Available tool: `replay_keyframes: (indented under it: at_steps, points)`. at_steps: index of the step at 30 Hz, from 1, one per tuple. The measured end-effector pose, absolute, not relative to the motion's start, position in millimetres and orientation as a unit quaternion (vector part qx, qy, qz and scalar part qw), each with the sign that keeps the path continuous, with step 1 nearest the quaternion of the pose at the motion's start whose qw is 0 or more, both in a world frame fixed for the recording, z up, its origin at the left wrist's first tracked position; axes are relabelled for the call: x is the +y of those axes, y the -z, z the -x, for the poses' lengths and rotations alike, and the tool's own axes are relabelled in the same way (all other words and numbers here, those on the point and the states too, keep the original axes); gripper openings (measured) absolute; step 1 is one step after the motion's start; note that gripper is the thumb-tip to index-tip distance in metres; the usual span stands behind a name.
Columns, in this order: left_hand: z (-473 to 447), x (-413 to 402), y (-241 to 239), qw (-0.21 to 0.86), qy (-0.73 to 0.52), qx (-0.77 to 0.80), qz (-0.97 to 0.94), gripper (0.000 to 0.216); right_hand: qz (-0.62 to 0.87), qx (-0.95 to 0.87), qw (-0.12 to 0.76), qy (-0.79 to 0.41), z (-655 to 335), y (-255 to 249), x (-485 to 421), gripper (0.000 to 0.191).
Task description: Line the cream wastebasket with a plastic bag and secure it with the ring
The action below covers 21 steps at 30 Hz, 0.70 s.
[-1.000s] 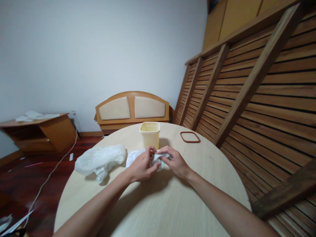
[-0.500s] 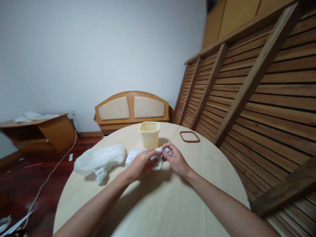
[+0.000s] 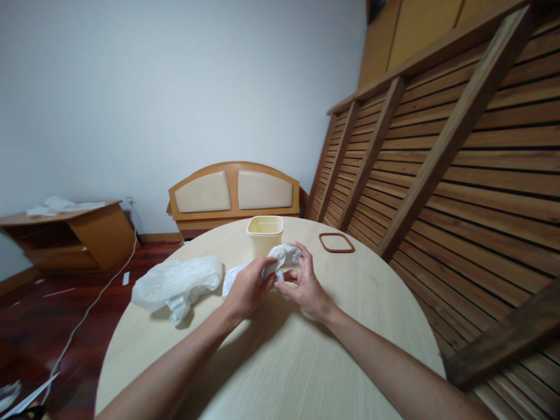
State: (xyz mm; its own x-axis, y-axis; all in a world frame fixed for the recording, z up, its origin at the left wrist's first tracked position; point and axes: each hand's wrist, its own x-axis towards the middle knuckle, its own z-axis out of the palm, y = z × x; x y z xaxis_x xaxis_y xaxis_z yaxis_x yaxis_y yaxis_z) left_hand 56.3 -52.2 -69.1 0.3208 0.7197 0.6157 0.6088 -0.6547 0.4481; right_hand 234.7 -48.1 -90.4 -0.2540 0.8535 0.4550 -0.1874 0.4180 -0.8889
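Between my hands is a crumpled white plastic bag (image 3: 285,254), held just in front of a pale yellow square bin (image 3: 265,240). My left hand (image 3: 250,287) is closed on the bag's left side, and part of the bag shows behind that hand. With fingers curved, my right hand (image 3: 308,286) grips the bag's right edge; its fingertips touch the plastic. Another crumpled white plastic bag (image 3: 179,283) lies on the table to the left of my left hand. Part of the bin's lower side is hidden by the held bag and my left hand.
A brown rounded-square ring (image 3: 336,242) lies flat on the round wooden table (image 3: 350,361), right of the bin. A slatted wooden frame (image 3: 437,175) leans along the right. Behind the table stands a headboard (image 3: 234,192); a low cabinet (image 3: 87,233) is at left.
My right hand has opened wider around the bag, its fingers lifting a little. The held bag is spread out more and raised toward the bin. The other bag, bin and ring stay put.
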Motion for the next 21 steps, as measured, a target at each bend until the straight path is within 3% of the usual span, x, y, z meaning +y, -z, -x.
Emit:
replay_keyframes:
  at_steps: [11,17,21]
  points:
    - [-61.3,-54.8,71.2,0.058,-0.369,0.456,-0.808,0.029,0.293,-0.698,0.604,-0.248,-234.0,97.4,-44.9,0.074]
    - [-62.6,-60.9,65.3,0.059,-0.309,0.490,-0.813,0.015,0.286,-0.746,0.572,-0.187,-236.1,92.8,-44.7,0.039]
    - [-63.1,-62.1,63.5,0.062,-0.299,0.515,-0.801,0.014,0.309,-0.749,0.557,-0.184,-237.2,90.4,-43.7,0.032]
